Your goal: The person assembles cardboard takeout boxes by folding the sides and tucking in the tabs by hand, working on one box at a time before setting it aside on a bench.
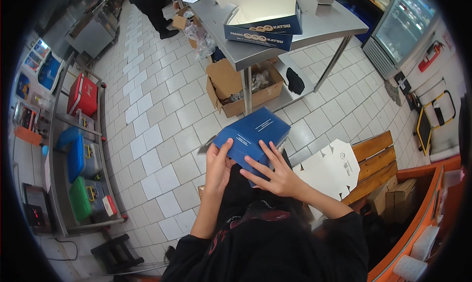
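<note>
A blue cardboard box (256, 128) with small white print is held in front of my body, tilted, its folded panels partly standing off. My left hand (219, 164) grips its near left corner, thumb on the upper face and fingers partly hidden beneath. On the near right edge, my right hand (275, 171) holds the box with its fingers spread over the blue panel. Beside my right forearm, a flat white cardboard blank (327, 169) with notched edges lies on a slatted wooden seat (374, 164).
Ahead stands a steel table (322, 24) bearing stacked blue boxes (263, 30). Below it sits an open brown carton (255, 93). A wheeled rack (61, 179) with colored bins is at the left. A glass-door fridge (405, 24) stands far right; another person (150, 7) stands far off.
</note>
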### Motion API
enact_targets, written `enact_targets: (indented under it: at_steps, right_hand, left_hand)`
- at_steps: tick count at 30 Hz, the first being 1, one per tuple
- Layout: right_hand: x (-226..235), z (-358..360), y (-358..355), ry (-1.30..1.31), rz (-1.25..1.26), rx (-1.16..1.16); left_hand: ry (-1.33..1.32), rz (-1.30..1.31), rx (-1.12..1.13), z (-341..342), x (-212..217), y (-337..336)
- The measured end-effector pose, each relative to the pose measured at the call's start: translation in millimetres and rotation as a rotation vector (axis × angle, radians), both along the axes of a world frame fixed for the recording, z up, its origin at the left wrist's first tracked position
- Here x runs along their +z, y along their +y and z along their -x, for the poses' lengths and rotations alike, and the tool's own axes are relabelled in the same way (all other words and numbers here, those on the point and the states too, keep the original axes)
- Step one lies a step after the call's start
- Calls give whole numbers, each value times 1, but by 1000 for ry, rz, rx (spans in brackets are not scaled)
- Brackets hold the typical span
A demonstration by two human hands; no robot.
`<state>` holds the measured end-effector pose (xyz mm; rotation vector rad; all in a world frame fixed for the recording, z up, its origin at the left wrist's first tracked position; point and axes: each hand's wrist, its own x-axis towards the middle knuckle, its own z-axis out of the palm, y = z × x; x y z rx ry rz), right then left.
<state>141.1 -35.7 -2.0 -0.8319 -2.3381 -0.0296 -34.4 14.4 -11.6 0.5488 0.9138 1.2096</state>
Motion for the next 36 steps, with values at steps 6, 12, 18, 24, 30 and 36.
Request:
enact_targets:
  at_steps: [6, 12, 18, 24, 30, 36]
  right_hand:
    - [4, -21, 25, 451, 74, 81]
    - [28, -10, 27, 60, 147, -8]
    - [31, -26, 38, -31, 48, 73]
    - [50, -31, 43, -68, -92, 134]
    - [59, -4, 28, 50, -2, -96]
    - [26, 6, 18, 176, 247, -44]
  left_hand:
    - [-215, 94, -59, 6, -19, 1]
    - [-486, 135, -8, -8, -23, -3]
    - [-452, 68, -31, -5, 5, -7]
    - [-434, 79, -115, -2, 17, -8]
    - [-433, 21, -18, -19, 24, -18]
    - [-351, -59, 73, -15, 14, -18]
